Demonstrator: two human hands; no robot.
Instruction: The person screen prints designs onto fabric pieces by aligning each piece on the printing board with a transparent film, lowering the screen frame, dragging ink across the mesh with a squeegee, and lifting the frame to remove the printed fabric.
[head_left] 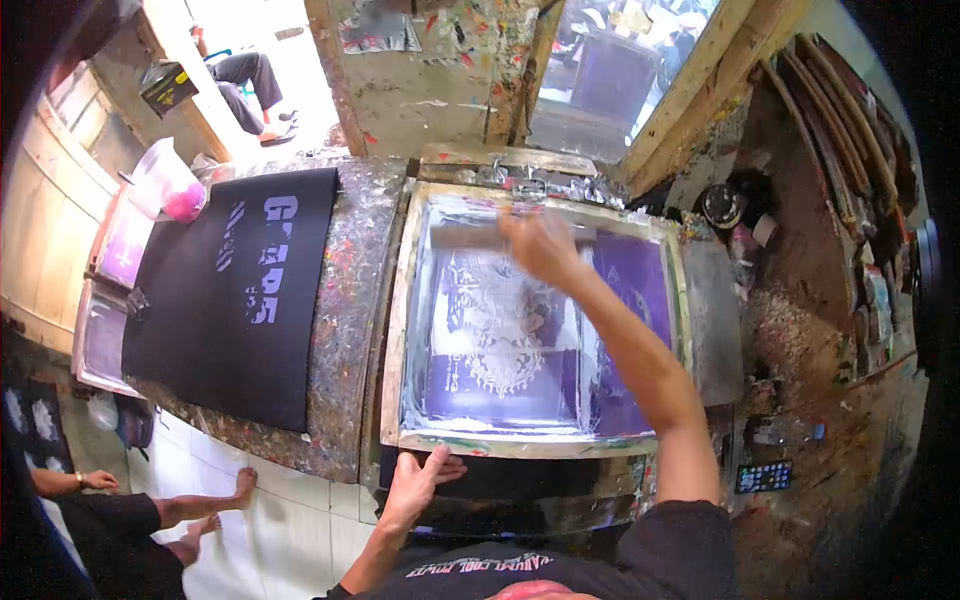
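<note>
Screen-print pass in hand, I'd say: my right hand grips the squeegee at the screen frame's 12 o'clock end, fingers wrapped shut on it, motion-blurred. Left hand lies flat, fingers spread, pressing the frame's 6 o'clock edge. Next move likely calls for an even pull toward 6 with the frame held down. Printed black fabric sits at 9 o'clock; another person's feet at 7.

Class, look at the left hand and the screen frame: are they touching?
Touching. The head view shows the left hand with its fingers spread flat on the near edge of the screen frame, no gap between them.
</note>
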